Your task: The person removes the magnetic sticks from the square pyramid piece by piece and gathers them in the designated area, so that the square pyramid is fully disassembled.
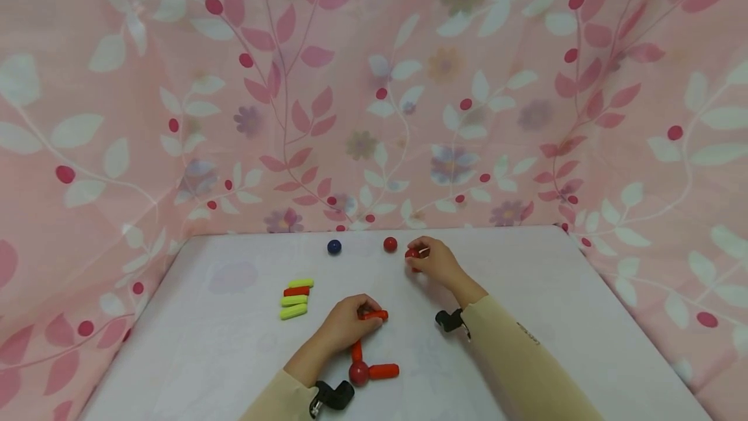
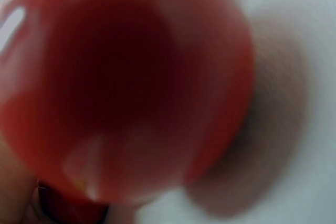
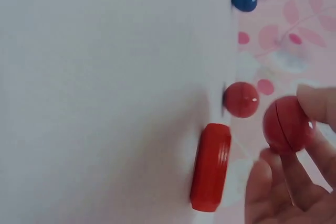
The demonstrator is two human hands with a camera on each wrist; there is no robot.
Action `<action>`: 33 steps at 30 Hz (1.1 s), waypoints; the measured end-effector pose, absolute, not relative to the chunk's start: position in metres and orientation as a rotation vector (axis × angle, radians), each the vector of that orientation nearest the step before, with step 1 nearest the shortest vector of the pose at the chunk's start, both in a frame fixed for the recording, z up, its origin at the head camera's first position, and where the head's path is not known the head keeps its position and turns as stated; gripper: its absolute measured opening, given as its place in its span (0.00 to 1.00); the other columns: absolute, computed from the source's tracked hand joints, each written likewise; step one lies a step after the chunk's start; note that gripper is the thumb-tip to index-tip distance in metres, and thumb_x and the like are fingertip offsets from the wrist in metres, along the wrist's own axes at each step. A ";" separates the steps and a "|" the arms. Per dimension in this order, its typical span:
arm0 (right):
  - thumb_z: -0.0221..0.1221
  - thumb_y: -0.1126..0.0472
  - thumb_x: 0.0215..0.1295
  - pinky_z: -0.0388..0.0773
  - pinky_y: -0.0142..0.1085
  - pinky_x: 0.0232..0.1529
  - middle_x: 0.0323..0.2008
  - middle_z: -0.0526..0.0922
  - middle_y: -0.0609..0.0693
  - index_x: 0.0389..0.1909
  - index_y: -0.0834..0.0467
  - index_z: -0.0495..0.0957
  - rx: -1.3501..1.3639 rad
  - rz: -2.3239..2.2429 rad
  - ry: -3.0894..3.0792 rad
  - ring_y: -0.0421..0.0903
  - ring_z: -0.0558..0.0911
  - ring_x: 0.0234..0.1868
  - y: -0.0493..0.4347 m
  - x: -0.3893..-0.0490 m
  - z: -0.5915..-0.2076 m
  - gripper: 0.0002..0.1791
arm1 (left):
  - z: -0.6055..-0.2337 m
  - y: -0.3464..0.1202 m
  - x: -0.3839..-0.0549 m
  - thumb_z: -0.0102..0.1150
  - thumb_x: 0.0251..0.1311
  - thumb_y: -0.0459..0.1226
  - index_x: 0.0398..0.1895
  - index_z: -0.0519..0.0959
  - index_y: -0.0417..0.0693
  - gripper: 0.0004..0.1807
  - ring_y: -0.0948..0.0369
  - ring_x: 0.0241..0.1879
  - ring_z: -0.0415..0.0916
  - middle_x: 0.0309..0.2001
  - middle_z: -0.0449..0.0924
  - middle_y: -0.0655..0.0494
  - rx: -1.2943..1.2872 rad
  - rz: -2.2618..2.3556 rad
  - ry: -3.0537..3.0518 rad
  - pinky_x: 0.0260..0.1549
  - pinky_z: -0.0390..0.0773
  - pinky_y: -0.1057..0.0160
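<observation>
A red ball (image 1: 412, 256) is pinched by my right hand (image 1: 435, 261) near the back of the table; a dark seam runs round the ball (image 3: 288, 124) in the right wrist view. A short red stick (image 3: 211, 167) lies on the table close by. My left hand (image 1: 349, 325) grips another red stick (image 1: 376, 314) between thumb and fingers. Nearer me, a red ball (image 1: 359, 373) has a red stick (image 1: 384, 371) pointing right and another stick (image 1: 356, 351) running up towards the left hand. A round red surface (image 2: 126, 77), blurred and very close, fills much of the left wrist view.
A blue ball (image 1: 334, 247) and a red ball (image 1: 390, 244) sit along the table's back edge. On the left, yellow sticks (image 1: 294, 311) and a red stick (image 1: 296, 291) lie in a stack-like row. Floral cloth (image 1: 374, 115) rises behind the white table (image 1: 193, 343).
</observation>
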State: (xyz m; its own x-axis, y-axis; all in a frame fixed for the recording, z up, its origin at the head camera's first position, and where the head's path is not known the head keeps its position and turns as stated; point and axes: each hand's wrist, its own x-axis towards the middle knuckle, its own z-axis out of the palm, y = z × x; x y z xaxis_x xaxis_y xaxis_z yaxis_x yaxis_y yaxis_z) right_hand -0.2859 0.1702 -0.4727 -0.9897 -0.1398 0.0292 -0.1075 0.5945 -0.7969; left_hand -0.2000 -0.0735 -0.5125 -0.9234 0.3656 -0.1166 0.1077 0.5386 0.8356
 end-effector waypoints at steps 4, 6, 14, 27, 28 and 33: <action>0.68 0.62 0.63 0.79 0.42 0.49 0.48 0.82 0.54 0.52 0.59 0.80 -0.097 -1.361 2.839 0.51 0.80 0.49 0.166 -0.304 -0.476 0.17 | -0.514 -0.072 -0.199 0.67 0.62 0.43 0.44 0.82 0.55 0.09 0.57 0.38 0.72 0.37 0.78 0.60 0.376 1.340 2.490 0.36 0.74 0.59; 0.67 0.62 0.63 0.78 0.43 0.50 0.49 0.82 0.55 0.52 0.58 0.80 -0.050 -1.332 2.854 0.52 0.79 0.49 0.165 -0.310 -0.480 0.17 | -0.515 -0.071 -0.199 0.67 0.62 0.43 0.44 0.82 0.55 0.09 0.58 0.38 0.72 0.37 0.78 0.60 0.369 1.344 2.485 0.36 0.74 0.60; 0.66 0.59 0.65 0.75 0.45 0.52 0.48 0.81 0.54 0.57 0.57 0.79 -0.009 -1.238 2.833 0.52 0.78 0.48 0.162 -0.321 -0.493 0.20 | -0.516 -0.070 -0.197 0.67 0.62 0.42 0.43 0.81 0.55 0.09 0.58 0.38 0.72 0.37 0.78 0.60 0.388 1.346 2.485 0.36 0.75 0.59; 0.63 0.62 0.68 0.75 0.50 0.55 0.50 0.79 0.57 0.46 0.59 0.81 -0.193 -1.330 2.910 0.55 0.79 0.51 0.153 -0.284 -0.482 0.09 | -0.504 -0.088 -0.194 0.66 0.63 0.43 0.48 0.82 0.53 0.12 0.58 0.42 0.74 0.41 0.80 0.61 0.377 1.338 2.496 0.42 0.77 0.58; 0.63 0.62 0.67 0.76 0.49 0.54 0.48 0.79 0.55 0.45 0.58 0.82 -0.217 -1.320 2.909 0.54 0.79 0.49 0.151 -0.279 -0.481 0.08 | -0.502 -0.090 -0.193 0.66 0.63 0.43 0.49 0.82 0.53 0.13 0.58 0.42 0.73 0.42 0.79 0.61 0.364 1.314 2.516 0.42 0.78 0.58; 0.64 0.60 0.67 0.78 0.41 0.45 0.39 0.81 0.45 0.40 0.53 0.83 -0.429 -1.140 2.763 0.46 0.77 0.41 0.138 -0.253 -0.473 0.04 | -0.492 -0.100 -0.188 0.69 0.61 0.43 0.52 0.80 0.50 0.17 0.57 0.44 0.73 0.44 0.78 0.57 0.319 1.231 2.567 0.46 0.79 0.52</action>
